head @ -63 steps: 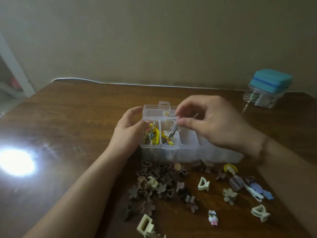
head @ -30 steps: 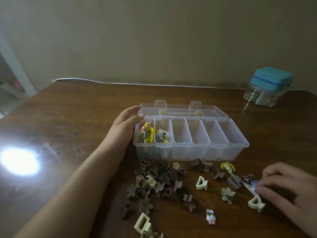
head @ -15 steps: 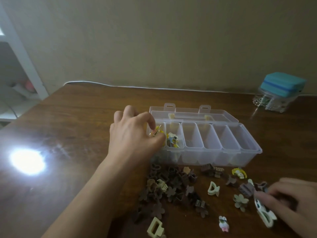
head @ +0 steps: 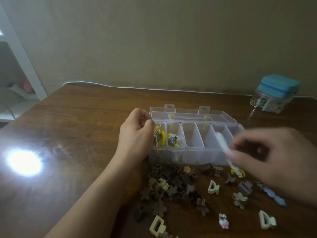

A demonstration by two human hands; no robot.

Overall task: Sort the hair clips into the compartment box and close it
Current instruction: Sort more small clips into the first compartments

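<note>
Head view: right hand (head: 267, 157) apparently pinches white clip (head: 223, 145) over box (head: 193, 157).

Clear compartment box (head: 193, 152) open, lid back, its end against my left hand (head: 135, 140). Colourful clips (head: 162, 137) fill two compartments nearest that hand. White clip (head: 223, 145) pinched in my right hand (head: 272, 155). Brown clip heap (head: 168, 186) below left hand.
</note>
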